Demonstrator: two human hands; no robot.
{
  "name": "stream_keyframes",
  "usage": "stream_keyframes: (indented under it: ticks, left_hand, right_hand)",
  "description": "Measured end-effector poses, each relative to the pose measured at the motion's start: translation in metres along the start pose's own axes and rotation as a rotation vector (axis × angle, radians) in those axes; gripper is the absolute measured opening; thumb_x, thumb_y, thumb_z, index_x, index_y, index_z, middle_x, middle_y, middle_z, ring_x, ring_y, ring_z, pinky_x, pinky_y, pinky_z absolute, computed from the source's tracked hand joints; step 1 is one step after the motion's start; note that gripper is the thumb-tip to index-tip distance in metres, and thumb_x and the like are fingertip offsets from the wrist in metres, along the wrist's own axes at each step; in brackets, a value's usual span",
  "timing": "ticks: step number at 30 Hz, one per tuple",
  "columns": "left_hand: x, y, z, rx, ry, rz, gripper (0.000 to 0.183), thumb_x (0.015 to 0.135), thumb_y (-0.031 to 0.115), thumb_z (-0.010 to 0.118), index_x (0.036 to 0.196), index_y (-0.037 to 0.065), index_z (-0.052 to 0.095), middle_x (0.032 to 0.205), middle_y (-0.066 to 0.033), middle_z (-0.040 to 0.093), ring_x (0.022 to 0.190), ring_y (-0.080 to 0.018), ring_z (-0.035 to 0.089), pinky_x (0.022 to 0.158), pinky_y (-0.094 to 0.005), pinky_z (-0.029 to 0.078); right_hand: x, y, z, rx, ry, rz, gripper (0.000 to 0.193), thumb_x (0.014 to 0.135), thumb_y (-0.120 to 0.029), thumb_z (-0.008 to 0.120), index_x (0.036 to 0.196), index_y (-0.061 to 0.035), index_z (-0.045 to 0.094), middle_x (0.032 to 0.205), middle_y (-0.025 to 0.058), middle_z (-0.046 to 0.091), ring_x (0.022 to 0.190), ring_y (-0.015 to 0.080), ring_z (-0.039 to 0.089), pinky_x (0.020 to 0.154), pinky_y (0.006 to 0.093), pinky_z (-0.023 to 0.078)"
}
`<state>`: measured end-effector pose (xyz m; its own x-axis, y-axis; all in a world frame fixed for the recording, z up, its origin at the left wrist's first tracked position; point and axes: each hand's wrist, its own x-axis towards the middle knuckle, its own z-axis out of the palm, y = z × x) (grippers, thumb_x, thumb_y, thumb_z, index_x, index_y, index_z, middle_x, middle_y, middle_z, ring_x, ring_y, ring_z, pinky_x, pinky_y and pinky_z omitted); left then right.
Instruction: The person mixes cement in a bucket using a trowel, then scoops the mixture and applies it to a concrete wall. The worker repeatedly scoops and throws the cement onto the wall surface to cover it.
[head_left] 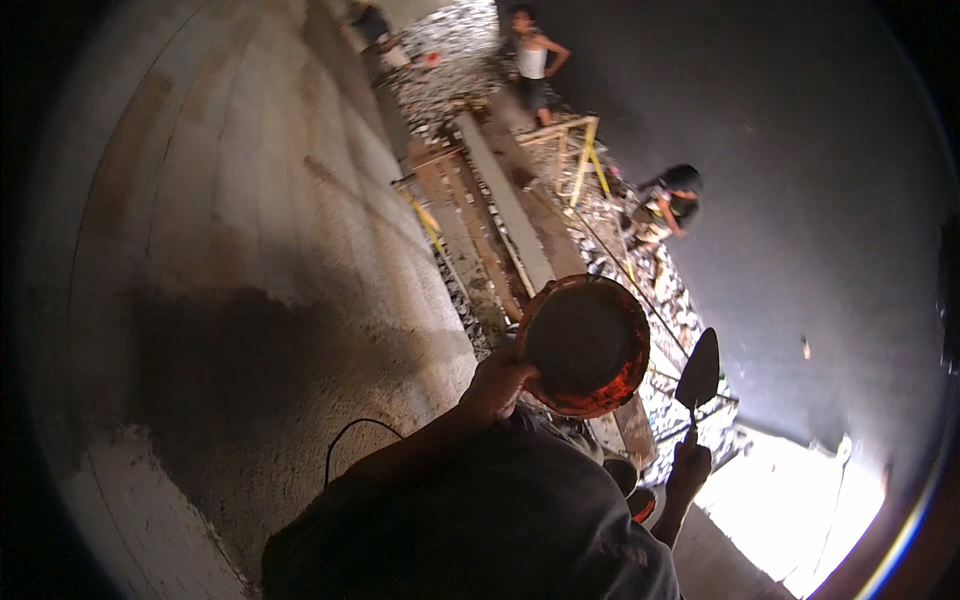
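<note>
My left hand [498,384] grips the near left rim of a round orange-red basin [622,382]. Grey wet-looking mortar [578,335] lies inside it. To the right, my right hand [689,468] is closed round the handle of a trowel [699,370], whose dark pointed blade stands up and away from me, apart from the basin. Close on my left rises a wall [330,230] with a large dark damp-looking patch [270,370] on its rough surface.
Below are wooden planks [505,205], a timber frame [583,165] and ground strewn with rubble [450,45]. One person [533,65] stands at the far end, another [660,208] bends at the right. Beside my right arm are partly hidden round containers [641,503]. A dark wall [790,180] fills the right.
</note>
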<state>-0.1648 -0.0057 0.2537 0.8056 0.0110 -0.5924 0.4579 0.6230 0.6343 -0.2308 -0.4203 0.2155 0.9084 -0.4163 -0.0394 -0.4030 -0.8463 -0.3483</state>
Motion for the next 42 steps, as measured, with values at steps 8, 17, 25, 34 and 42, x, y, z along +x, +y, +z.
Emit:
stream_keyframes:
  ticks: [8,17,25,34,42]
  left_hand:
    - [0.011,0.129,-0.089,0.017,0.223,0.101,0.031,0.082,0.005,0.064,0.111,-0.005,0.062,0.089,-0.0115,0.067,0.077,-0.022,0.068,0.069,-0.0354,0.057]
    - [0.011,0.207,-0.173,0.056,0.526,0.266,0.014,0.077,0.003,0.059,0.09,0.0,0.061,0.081,-0.0056,0.062,0.067,-0.0135,0.058,0.065,-0.0294,0.05]
    - [-0.004,0.216,-0.217,-0.183,0.743,0.395,0.023,0.077,0.001,0.062,0.099,-0.005,0.063,0.087,-0.0095,0.067,0.074,-0.0181,0.064,0.067,-0.0315,0.053]
    - [0.006,0.214,-0.251,-0.436,0.964,0.495,0.02,0.078,-0.001,0.061,0.098,-0.004,0.061,0.087,-0.0099,0.067,0.073,-0.0186,0.066,0.067,-0.0321,0.055]
    - [0.046,0.245,-0.283,-0.562,1.106,0.534,0.015,0.076,-0.005,0.061,0.091,-0.003,0.061,0.084,-0.0087,0.066,0.072,-0.0182,0.065,0.068,-0.0329,0.056]
  right_hand:
    - [0.071,-0.218,0.053,0.243,-0.212,-0.164,0.041,0.097,-0.038,0.06,0.072,-0.0059,0.056,0.055,0.0028,0.046,0.051,0.0119,0.044,0.046,0.0318,0.035]
    - [0.103,-0.466,0.053,0.267,-0.797,-0.536,0.028,0.094,-0.026,0.063,0.085,-0.0017,0.054,0.074,0.0107,0.057,0.072,0.0186,0.059,0.065,0.0347,0.048]
    - [0.087,-0.647,0.113,-0.186,-0.884,-1.192,0.05,0.098,-0.048,0.047,0.1,-0.001,0.062,0.09,0.024,0.066,0.088,0.0418,0.064,0.076,0.0498,0.049]
    - [0.059,-0.754,0.203,-0.46,-0.982,-1.5,0.035,0.097,-0.04,0.052,0.1,-0.0067,0.063,0.087,0.0162,0.068,0.084,0.0368,0.067,0.074,0.0501,0.052]
    - [0.042,-0.835,0.278,-0.518,-1.176,-1.64,0.043,0.098,-0.043,0.049,0.093,-0.0034,0.063,0.082,0.0188,0.068,0.083,0.0402,0.067,0.072,0.0507,0.052]
